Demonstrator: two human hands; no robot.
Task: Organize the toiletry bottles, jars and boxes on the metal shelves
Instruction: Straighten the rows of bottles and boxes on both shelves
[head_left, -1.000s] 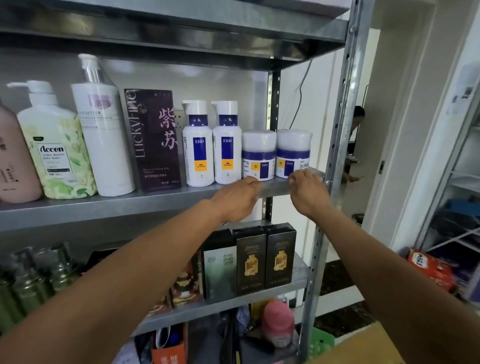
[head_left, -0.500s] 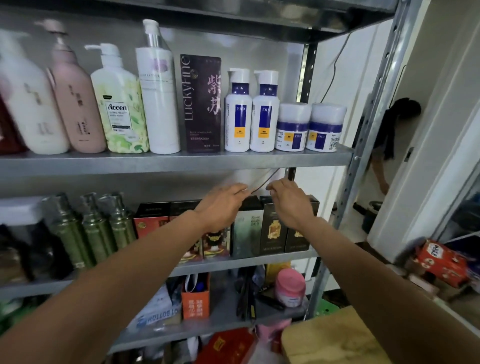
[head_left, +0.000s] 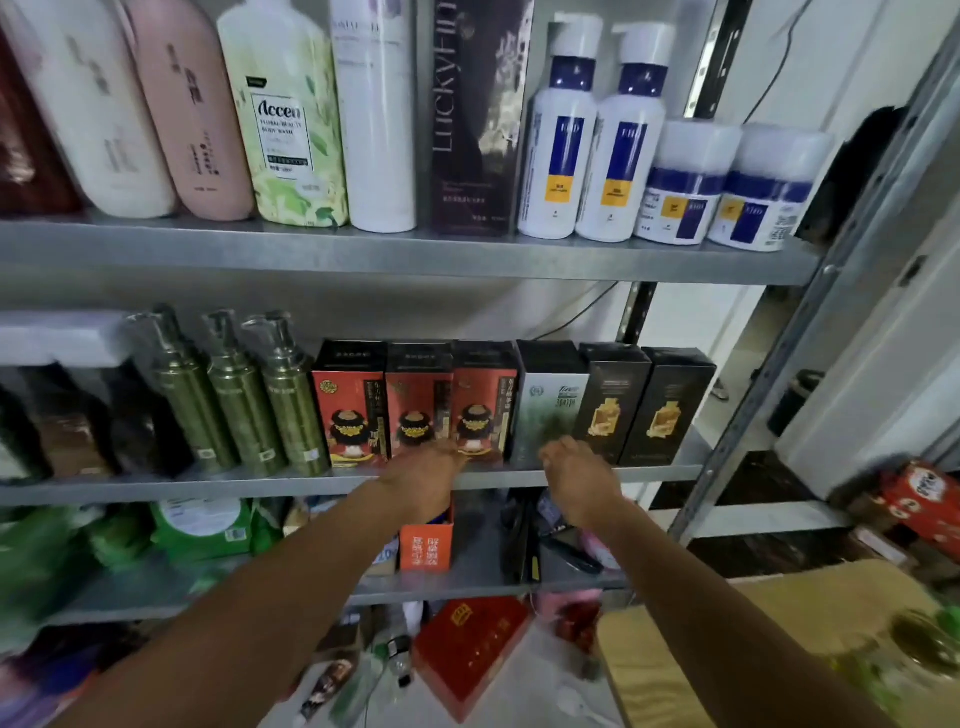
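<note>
Upper shelf looks sorted; left hand and right hand, fingers loosely curled and empty, near boxes; lower shelf jumbled.

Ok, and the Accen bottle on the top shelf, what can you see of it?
The Accen bottle is pale green, glossy and plastic-looking, printed with leaves, with a white label reading Accen, floral beauty body wash. The frame cuts off its top. It stands upright on the upper metal shelf, close between a pink bottle and a tall white bottle. The left hand and right hand are lower down, not touching it.
</note>
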